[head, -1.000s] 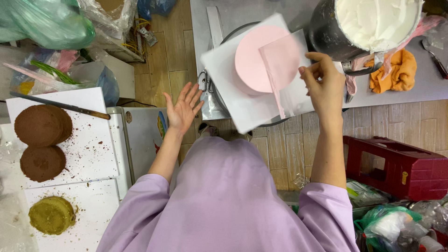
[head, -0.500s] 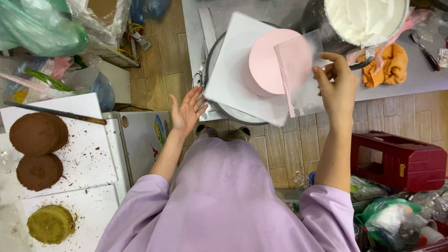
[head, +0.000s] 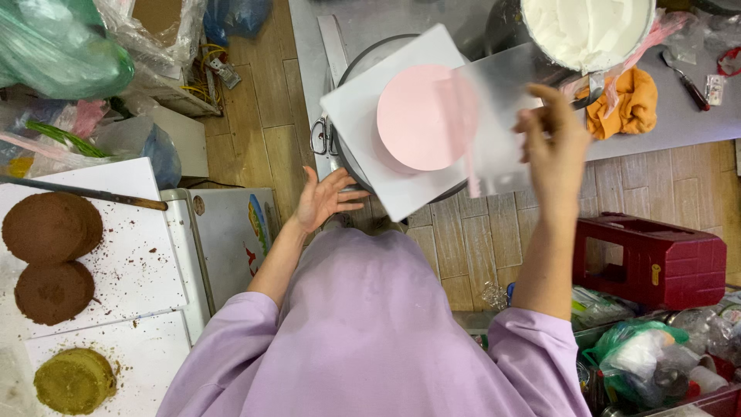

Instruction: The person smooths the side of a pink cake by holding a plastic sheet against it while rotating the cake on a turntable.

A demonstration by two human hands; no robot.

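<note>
Seen from above, a person in a lilac long-sleeved top stands at a grey metal table (head: pixel 679 131) where a round, flat-topped pink frosted cake (head: pixel 421 116) sits in the middle of a square white cake board (head: pixel 363 147), and the board rests on a round metal turntable (head: pixel 363 58). The right hand (head: pixel 554 143), just right of the cake, is closed around a clear rectangular plastic scraper (head: pixel 498 127), pink-smeared along its near edge, held upright against the cake's right side. The left hand (head: pixel 324 199) is open and holds nothing, fingers spread at the board's lower left edge; whether they touch it cannot be told. A large steel bowl of white cream (head: pixel 587 31) stands beyond and right of the cake, with a crumpled orange cloth (head: pixel 624 106) below it. Far left of the cake, on a white surface, lie two round dark-brown sponge layers (head: pixel 50 259) and one olive-green layer (head: pixel 73 380). The risks, as a judgement: the board overhangs the turntable and looks off-centre, so a hard push could slide or tip it; a tilted or jerky scraper could gouge the frosting or leave ridges; the raised right forearm is near the cream bowl and could knock it.
</note>
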